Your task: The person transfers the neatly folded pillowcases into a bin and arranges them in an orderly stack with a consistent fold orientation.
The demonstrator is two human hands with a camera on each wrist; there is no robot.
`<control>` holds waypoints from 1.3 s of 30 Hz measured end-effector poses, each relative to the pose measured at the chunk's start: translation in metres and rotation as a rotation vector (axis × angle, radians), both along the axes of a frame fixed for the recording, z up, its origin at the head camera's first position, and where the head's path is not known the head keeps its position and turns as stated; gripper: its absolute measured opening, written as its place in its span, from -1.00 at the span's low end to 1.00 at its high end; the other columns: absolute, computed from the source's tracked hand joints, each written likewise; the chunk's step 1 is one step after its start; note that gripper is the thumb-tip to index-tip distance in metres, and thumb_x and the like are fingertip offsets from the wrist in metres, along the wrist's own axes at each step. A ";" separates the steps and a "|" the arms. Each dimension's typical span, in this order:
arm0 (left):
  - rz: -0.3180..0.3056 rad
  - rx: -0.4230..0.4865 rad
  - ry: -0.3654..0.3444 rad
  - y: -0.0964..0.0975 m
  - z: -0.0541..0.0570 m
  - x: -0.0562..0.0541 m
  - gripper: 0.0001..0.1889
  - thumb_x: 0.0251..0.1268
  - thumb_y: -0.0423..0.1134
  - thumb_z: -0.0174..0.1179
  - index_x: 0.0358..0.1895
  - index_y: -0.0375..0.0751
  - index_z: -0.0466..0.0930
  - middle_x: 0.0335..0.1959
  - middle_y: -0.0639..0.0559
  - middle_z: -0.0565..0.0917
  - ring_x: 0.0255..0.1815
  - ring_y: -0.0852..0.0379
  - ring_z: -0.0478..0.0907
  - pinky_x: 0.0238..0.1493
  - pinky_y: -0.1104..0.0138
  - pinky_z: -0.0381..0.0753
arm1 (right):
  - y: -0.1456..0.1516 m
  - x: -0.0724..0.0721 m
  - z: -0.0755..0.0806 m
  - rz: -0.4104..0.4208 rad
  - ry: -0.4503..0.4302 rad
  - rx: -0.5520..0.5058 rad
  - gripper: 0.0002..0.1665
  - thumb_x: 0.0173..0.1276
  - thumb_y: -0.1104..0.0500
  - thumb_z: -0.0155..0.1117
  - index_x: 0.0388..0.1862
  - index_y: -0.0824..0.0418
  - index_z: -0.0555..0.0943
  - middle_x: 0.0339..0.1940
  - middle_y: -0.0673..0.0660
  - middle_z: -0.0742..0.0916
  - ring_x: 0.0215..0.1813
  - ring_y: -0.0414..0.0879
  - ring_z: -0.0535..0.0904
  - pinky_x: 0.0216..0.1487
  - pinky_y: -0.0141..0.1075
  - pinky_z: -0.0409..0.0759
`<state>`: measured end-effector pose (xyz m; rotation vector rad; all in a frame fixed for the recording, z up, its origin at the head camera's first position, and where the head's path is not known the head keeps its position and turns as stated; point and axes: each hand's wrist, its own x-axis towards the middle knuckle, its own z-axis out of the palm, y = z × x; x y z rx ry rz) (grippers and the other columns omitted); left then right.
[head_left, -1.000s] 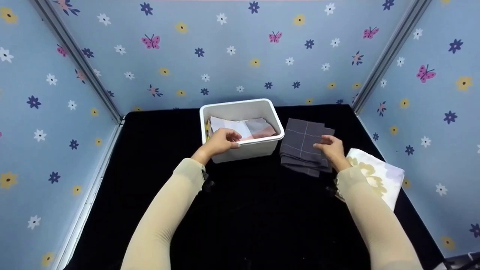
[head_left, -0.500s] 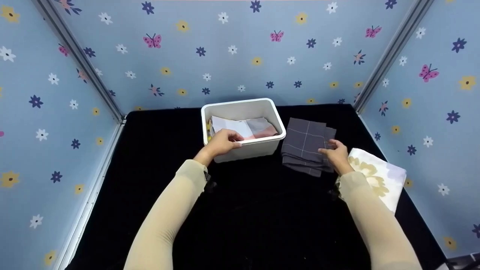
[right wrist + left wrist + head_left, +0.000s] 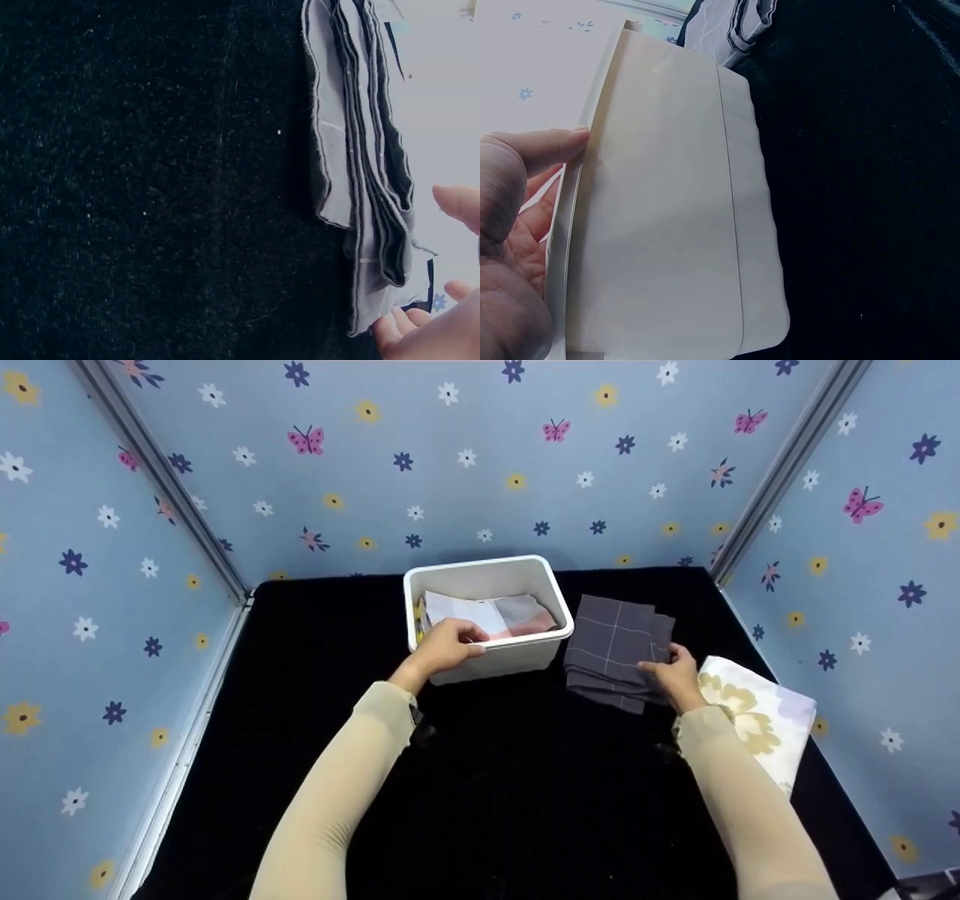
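A white plastic bin (image 3: pixel 499 661) stands near the back wall, with folded pastel cloths (image 3: pixel 517 613) inside. My left hand (image 3: pixel 448 643) grips its front rim, thumb outside and fingers inside; the left wrist view shows the thumb (image 3: pixel 555 146) on the rim. Right of the bin lies a folded dark grey checked cloth (image 3: pixel 611 631), its layers stacked loosely. At the right edge of this cloth is my right hand (image 3: pixel 677 676). Its fingers (image 3: pixel 394 334) touch the lower layer's edge in the right wrist view, while the thumb (image 3: pixel 457 204) stays apart from the fabric.
A white cloth with a yellow-brown flower print (image 3: pixel 784 724) lies at the far right, partly behind the right forearm. Black fabric (image 3: pixel 525 802) covers the table. Flowered blue panels (image 3: pixel 480 450) with metal posts enclose the back and both sides.
My right hand has shifted from over the grey cloth to its right edge and lower. The left hand stays at the bin's rim. The whole view has drifted slightly.
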<state>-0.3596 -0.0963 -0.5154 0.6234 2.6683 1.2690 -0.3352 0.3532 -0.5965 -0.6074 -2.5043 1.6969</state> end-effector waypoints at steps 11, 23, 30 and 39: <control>0.004 -0.006 -0.006 0.001 0.000 -0.001 -0.77 0.39 -0.27 0.41 0.01 -0.27 0.84 -0.02 -0.17 0.86 -0.02 -0.07 0.76 0.14 0.15 0.68 | 0.001 -0.004 -0.005 -0.034 -0.058 -0.044 0.18 0.42 0.24 0.47 0.75 0.49 -0.06 0.67 0.57 0.32 0.66 0.30 0.34 0.68 -0.03 0.38; 0.013 -0.016 0.008 0.001 -0.002 0.000 -0.78 0.40 -0.24 0.41 0.00 -0.24 0.84 -0.03 -0.15 0.86 -0.04 -0.06 0.73 0.13 0.13 0.66 | -0.009 -0.012 -0.012 0.003 -0.070 -0.082 -0.04 0.43 0.24 0.48 0.67 0.45 0.24 0.54 0.43 0.55 0.06 -0.17 0.64 0.07 -0.48 0.62; 0.024 -0.018 0.006 0.002 -0.001 0.002 -0.78 0.39 -0.23 0.41 0.01 -0.22 0.85 -0.02 -0.13 0.86 -0.01 -0.07 0.76 0.15 0.12 0.68 | -0.010 -0.011 -0.010 0.002 -0.081 -0.072 -0.04 0.44 0.32 0.42 0.71 0.38 0.20 0.55 0.42 0.53 0.14 -0.08 0.63 0.03 -0.48 0.60; 0.030 -0.023 0.011 0.002 0.001 0.004 -0.77 0.38 -0.21 0.42 0.01 -0.19 0.84 0.00 -0.11 0.87 0.01 -0.08 0.78 0.15 0.09 0.69 | -0.012 -0.016 0.001 0.018 -0.034 -0.130 -0.01 0.45 0.42 0.34 0.77 0.31 0.14 0.64 0.43 0.47 0.39 0.11 0.60 0.08 -0.47 0.63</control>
